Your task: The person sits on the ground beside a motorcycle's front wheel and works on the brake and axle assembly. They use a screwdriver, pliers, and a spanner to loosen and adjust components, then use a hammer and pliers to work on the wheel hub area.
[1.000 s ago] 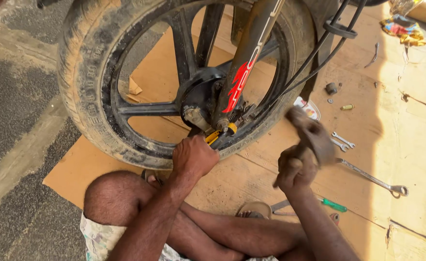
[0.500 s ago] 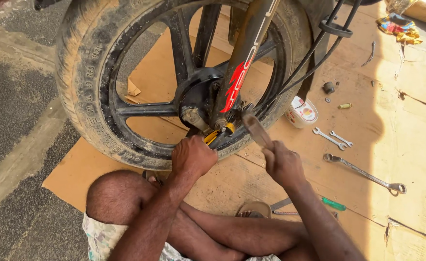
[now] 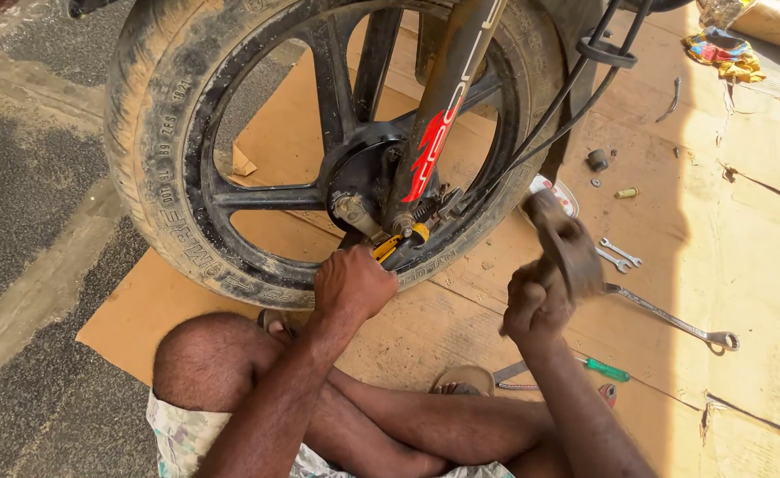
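Flattened cardboard [image 3: 744, 265] covers the ground, with bare asphalt [image 3: 18, 221] to its left. On the cardboard lie two small spanners [image 3: 618, 255], a long spanner [image 3: 673, 317] and a green-handled screwdriver [image 3: 604, 369]; the wheel [image 3: 155, 177] stands on it.

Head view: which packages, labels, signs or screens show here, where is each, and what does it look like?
Fork decal: on the dark fork leg at the hub, a red flame-like shape with pale marks above.
Tyre marking: raised lettering on the dusty black sidewall, left side.
Small round container: on the cardboard right of the wheel, white with a printed label, partly hidden.
No signs or screens.
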